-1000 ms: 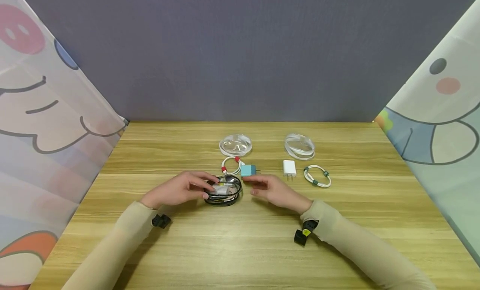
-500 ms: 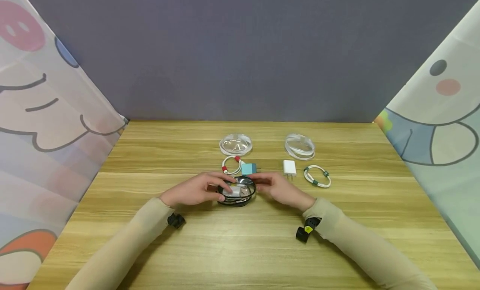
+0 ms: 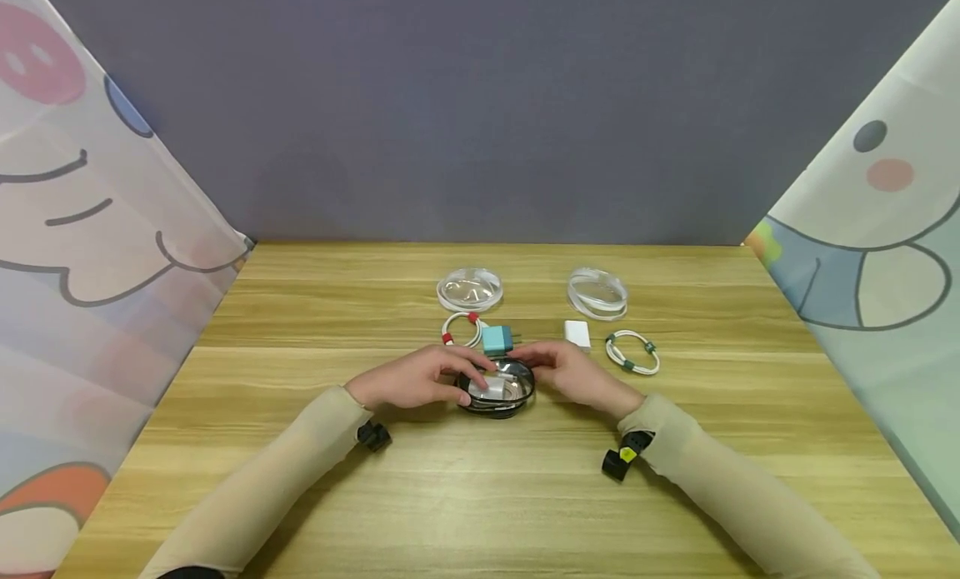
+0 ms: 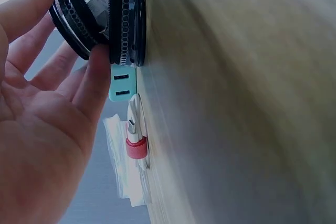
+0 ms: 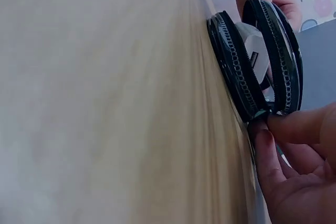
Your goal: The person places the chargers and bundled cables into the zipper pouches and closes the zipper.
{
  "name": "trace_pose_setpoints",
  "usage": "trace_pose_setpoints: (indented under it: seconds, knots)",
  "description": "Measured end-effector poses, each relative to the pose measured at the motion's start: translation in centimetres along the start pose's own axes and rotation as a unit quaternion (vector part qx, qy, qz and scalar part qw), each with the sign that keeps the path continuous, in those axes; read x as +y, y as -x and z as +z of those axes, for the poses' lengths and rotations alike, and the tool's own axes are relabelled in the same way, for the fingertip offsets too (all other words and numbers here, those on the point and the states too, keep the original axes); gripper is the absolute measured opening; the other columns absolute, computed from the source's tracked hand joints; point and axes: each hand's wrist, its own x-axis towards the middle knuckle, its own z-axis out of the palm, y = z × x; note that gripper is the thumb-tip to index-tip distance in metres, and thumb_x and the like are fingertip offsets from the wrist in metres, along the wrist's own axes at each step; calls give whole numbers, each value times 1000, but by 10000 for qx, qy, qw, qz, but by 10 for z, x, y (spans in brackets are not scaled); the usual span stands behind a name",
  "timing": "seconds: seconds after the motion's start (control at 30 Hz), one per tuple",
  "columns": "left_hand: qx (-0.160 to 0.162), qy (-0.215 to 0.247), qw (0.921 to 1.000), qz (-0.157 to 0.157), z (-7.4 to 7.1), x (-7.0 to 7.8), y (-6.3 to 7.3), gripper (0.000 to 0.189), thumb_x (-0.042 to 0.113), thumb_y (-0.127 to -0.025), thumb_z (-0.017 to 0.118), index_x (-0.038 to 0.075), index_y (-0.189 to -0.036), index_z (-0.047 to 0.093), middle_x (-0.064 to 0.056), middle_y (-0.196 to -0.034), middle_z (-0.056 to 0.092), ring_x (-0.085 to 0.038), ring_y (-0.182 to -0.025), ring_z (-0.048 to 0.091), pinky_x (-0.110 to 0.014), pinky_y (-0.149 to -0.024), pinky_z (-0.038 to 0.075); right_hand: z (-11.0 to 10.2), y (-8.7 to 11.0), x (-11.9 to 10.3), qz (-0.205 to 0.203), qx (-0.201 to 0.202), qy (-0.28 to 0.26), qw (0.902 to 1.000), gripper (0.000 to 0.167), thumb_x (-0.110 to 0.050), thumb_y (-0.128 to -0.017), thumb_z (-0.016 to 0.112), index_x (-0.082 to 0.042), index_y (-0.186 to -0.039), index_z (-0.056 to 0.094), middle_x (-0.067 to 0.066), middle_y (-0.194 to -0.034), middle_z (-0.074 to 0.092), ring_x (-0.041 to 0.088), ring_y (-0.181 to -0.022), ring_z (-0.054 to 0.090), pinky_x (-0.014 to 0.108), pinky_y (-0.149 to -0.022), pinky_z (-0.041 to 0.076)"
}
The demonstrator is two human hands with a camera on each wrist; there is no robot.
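Note:
A round clear zip pouch [image 3: 517, 382] with black zipper trim rests on the table between the hands. Its zipper is partly undone, and the right wrist view shows a gap between its two halves with a white charger [image 5: 255, 51] inside. A pale coiled cable also shows through the clear top. My left hand [image 3: 420, 377] holds the pouch's left side, thumb and fingers on its edge. At the opposite side my right hand [image 3: 576, 379] pinches the pouch's rim where the zipper halves meet [image 5: 261, 114]; whether a zipper pull is between the fingers is hidden.
Behind the pouch lie a teal charger [image 3: 497, 340] and a white cable with red ties [image 3: 447, 339]. Farther right are a white charger [image 3: 577, 334] and a white cable with green ties [image 3: 630, 366]. Two clear white-trimmed pouches [image 3: 469, 290] [image 3: 597, 294] lie farther back.
My left hand has slid the black-trimmed pouch to the right. My right hand, apart from it a second ago, now grips its right edge after shifting slightly right.

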Motion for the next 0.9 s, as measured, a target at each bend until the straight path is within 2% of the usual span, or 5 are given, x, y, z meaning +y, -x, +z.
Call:
trace_pose_setpoints:
  seconds: [0.13, 0.3, 0.4, 0.67, 0.9]
  knots:
    - [-91, -51, 9999, 38, -2, 1, 2, 22, 11, -92, 72, 15, -114, 73, 0, -142, 55, -15, -134, 45, -35, -112, 35, 3, -2, -2, -27, 103, 423, 9990, 42, 12, -88, 57, -2, -127, 66, 13, -122, 67, 26, -112, 63, 41, -99, 49]
    - [-156, -26, 9998, -101, -3, 1, 4, 25, 10, -92, 71, 16, -116, 73, 3, -143, 54, -13, -136, 43, -35, -112, 34, 6, -3, -5, -13, 354, 767, 9964, 31, 9, -86, 62, -3, -114, 71, 6, -103, 71, 20, -96, 65, 36, -88, 53]
    - [-175, -46, 9998, -66, -3, 1, 6, 26, 10, -93, 70, 16, -118, 72, 3, -144, 53, -14, -137, 41, -36, -113, 33, 7, -4, -7, -36, 423, 1017, 9939, 26, 8, -87, 63, -2, -109, 72, 4, -97, 70, 18, -91, 64, 36, -84, 53]
    - [2, -269, 9996, -107, -3, -1, 5, 25, 9, -95, 68, 17, -119, 72, 5, -144, 53, -13, -136, 43, -35, -110, 37, 9, -8, -13, -201, 623, 2126, 9750, 22, 4, -95, 60, -3, -110, 73, 12, -111, 70, 29, -107, 64, 46, -94, 50]
    - [171, -904, 9956, 162, -3, 1, 1, 23, 10, -96, 68, 14, -118, 73, 1, -141, 57, -17, -133, 47, -37, -108, 40, 6, -15, -19, 38, 760, 2492, 9655, 20, 3, -95, 57, -1, -108, 72, 16, -112, 68, 34, -108, 63, 49, -95, 49]
